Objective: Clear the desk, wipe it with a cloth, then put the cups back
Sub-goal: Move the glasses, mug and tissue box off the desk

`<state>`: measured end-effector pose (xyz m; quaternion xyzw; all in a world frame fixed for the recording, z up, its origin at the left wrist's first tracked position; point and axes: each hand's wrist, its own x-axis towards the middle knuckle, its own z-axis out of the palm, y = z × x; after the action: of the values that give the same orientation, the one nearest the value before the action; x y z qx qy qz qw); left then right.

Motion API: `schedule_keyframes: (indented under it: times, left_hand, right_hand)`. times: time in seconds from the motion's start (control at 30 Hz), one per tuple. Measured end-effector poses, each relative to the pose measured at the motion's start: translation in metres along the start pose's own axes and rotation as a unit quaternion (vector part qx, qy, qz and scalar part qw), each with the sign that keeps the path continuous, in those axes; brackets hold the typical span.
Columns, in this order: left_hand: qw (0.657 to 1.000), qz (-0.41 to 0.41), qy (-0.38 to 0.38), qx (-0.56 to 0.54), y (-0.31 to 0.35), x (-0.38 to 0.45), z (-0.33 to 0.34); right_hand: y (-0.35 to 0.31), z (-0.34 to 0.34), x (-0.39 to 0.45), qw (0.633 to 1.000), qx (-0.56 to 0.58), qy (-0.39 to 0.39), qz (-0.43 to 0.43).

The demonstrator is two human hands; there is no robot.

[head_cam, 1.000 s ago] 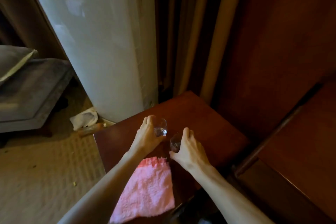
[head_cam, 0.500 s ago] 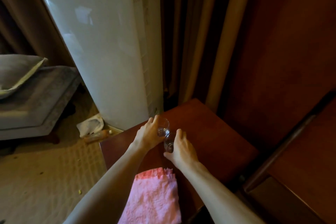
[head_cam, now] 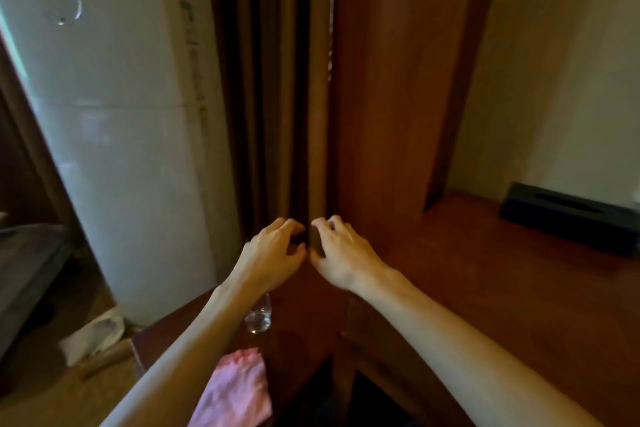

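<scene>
- Both hands have let go of the cups and lifted: left hand (head_cam: 273,255) and right hand (head_cam: 343,253) hover empty, fingers loosely curled, nearly touching.
- One glass cup (head_cam: 259,317) stands on the desk (head_cam: 301,329) beneath the left forearm; the second cup is apparently hidden.
- Pink cloth (head_cam: 235,392) lies at the desk's near edge.

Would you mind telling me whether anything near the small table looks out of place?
On the floor left of the table, crumpled white material lies beside the white appliance, like litter. The glass stands upright.

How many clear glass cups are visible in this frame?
1. A clear glass cup stands on the dark wooden side table, just under the left forearm, beyond the pink cloth. A second may be hidden behind that arm.
</scene>
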<state>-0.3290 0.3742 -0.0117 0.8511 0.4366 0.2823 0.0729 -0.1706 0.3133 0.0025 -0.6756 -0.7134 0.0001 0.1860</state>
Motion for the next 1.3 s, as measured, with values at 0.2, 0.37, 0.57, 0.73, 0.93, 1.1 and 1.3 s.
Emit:
schedule_keyframes:
  times: [0.2, 0.37, 0.57, 0.73, 0.93, 1.1, 1.3]
  left_hand:
    - [0.993, 0.116, -0.01, -0.024, 0.157, 0.004, 0.011]
    - [0.976, 0.2, -0.073, -0.041, 0.29, 0.0, 0.062]
    - [0.948, 0.282, -0.144, -0.033, 0.431, 0.026, 0.143]
    - [0.925, 0.332, -0.124, 0.14, 0.505, 0.091, 0.214]
    - [0.905, 0.362, -0.075, 0.211, 0.561, 0.18, 0.295]
    - [0.901, 0.36, -0.086, 0.226, 0.597, 0.22, 0.365]
    - [0.92, 0.345, -0.115, 0.143, 0.603, 0.236, 0.396]
  right_hand:
    - [0.087, -0.104, -0.111, 0.992, -0.061, 0.045, 0.104]
    - [0.186, -0.162, -0.218, 0.96, -0.117, 0.039, 0.25]
    - [0.304, -0.203, -0.309, 0.914, -0.129, 0.028, 0.383]
    - [0.406, -0.226, -0.339, 0.865, -0.083, 0.053, 0.493]
    - [0.52, -0.249, -0.315, 0.853, -0.105, 0.06, 0.507]
    - [0.582, -0.234, -0.261, 0.842, -0.09, 0.14, 0.513]
    - [0.611, -0.199, -0.228, 0.822, -0.048, 0.2, 0.532]
